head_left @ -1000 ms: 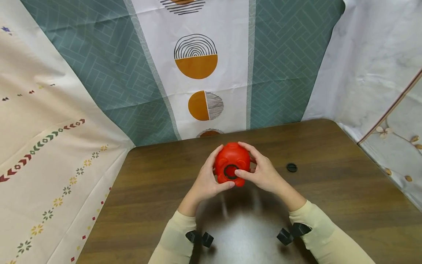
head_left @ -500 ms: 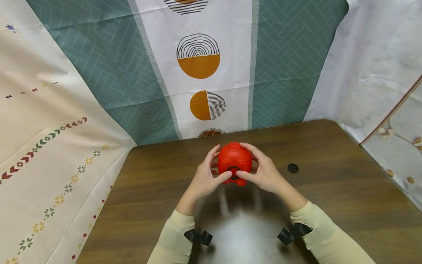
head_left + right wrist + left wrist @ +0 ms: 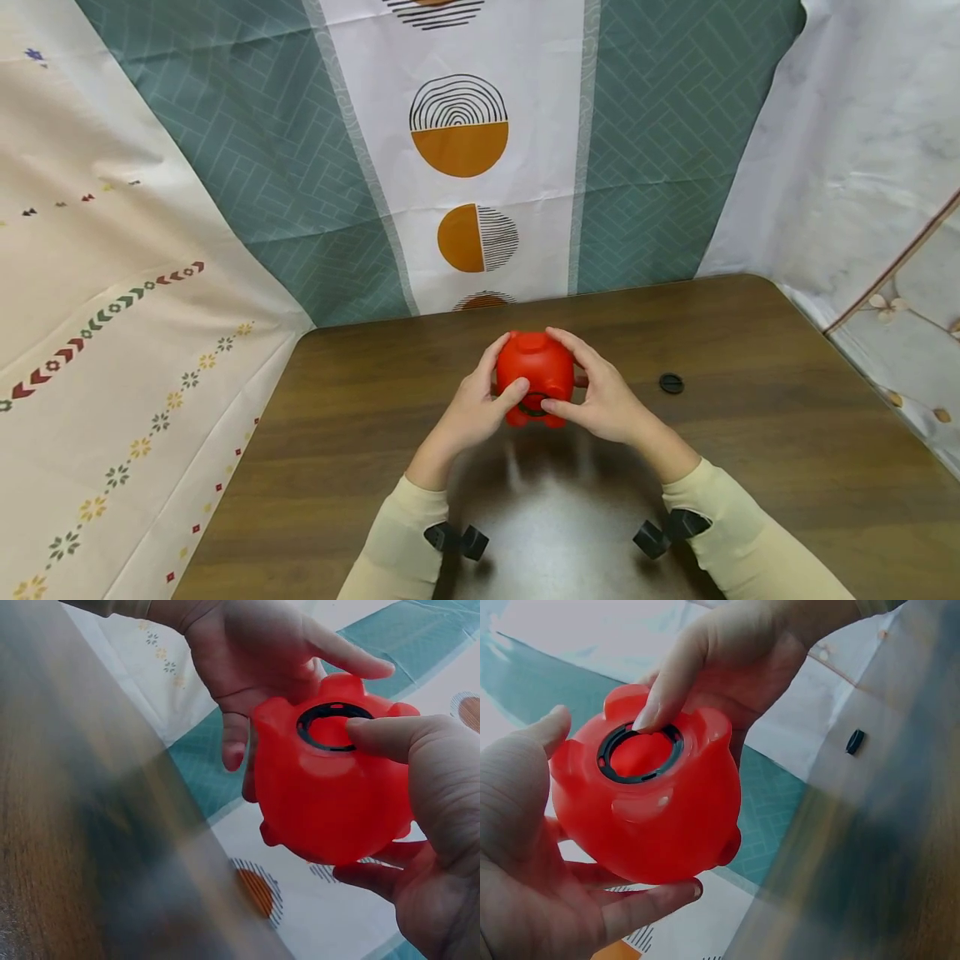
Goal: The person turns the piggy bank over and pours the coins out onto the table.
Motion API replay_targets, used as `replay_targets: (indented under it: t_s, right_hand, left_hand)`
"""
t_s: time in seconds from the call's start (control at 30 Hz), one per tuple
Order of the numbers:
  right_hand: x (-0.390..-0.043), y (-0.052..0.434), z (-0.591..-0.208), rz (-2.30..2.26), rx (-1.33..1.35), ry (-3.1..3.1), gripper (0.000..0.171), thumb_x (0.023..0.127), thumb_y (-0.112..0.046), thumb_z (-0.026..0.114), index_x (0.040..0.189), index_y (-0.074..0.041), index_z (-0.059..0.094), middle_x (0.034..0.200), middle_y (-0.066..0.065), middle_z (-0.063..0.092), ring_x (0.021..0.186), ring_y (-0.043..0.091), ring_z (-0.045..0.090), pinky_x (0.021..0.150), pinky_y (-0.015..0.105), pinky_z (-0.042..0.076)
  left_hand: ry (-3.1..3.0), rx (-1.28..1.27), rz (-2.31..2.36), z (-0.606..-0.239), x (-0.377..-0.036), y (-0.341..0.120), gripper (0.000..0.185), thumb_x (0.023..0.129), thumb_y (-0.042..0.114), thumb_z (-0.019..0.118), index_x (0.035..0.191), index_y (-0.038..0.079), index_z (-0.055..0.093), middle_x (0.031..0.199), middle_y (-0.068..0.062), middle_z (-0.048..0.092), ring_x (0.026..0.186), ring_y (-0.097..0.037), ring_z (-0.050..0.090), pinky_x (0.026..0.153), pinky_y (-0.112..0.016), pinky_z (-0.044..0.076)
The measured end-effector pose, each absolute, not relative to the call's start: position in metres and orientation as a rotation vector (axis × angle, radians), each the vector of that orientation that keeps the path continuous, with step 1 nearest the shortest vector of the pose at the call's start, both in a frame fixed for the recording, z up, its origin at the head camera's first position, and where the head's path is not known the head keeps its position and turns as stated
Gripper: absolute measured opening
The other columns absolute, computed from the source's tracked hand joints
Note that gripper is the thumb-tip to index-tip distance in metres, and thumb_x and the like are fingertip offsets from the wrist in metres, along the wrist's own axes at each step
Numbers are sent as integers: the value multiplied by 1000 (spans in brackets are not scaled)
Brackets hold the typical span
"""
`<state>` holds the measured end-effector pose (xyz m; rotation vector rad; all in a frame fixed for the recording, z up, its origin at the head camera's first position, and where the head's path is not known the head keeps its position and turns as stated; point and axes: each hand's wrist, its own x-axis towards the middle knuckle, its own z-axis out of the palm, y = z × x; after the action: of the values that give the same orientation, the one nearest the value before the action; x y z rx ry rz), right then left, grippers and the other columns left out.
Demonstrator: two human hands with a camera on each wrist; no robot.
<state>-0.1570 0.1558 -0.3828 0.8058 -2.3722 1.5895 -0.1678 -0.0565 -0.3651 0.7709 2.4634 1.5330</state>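
- The red piggy bank (image 3: 534,372) was held clear of the wooden table (image 3: 750,467), directly above its middle, between both hands.
- The bank's underside, with its black-ringed round opening (image 3: 640,753), faced the person; its stubby feet pointed the same way.
- The long axis of the bank probably ran away from the person; the head view was too small to confirm which end was the snout.
- The left hand (image 3: 471,412) gripped the bank's left flank, fingers curled round the body and thumb lying beside the opening.
- The right hand (image 3: 603,404) gripped the right flank, fingers wrapped beneath and thumb tip resting on the ring of the opening.
- A small black plug (image 3: 671,383) lay flat on the table, to the right of the bank and well apart from it.
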Motion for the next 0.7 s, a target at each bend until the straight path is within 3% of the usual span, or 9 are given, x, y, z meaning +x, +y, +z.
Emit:
replay_targets:
  t_s: [0.2,0.47,0.6,0.7]
  right_hand:
    - [-158,153,-382,1549,811,-2413,86,76,-1,79,148,-7,32,140,13,44,117,30,52,90,47,51]
    - [-160,155,-383,1521,883,-2353,87,74,1,80,147,-1,32,151,16,32,127,33,44,95,51,47]
    - [-160,156,-383,1541,914,-2312,86,73,3,80,146,0,34,154,15,25,129,35,42,93,52,48]
    - [-160,157,-382,1535,890,-2312,85,73,4,80,145,-1,36,155,15,18,128,39,42,90,55,49]
  left_hand:
    - [2455,762,1536,-366,-168,-57,71,95,23,59,152,11,20,137,-14,48,117,-29,54,87,-33,53]
    - [2412,810,1691,-376,-173,-55,72,91,20,64,151,15,25,136,-10,49,104,-31,61,77,-33,57]
    - [2435,818,1733,-383,-176,-56,73,89,21,67,151,20,27,136,-5,50,103,-27,62,80,-33,56]
    - [2435,819,1741,-376,-173,-55,74,89,17,67,151,17,27,136,-9,50,105,-28,61,81,-33,56]
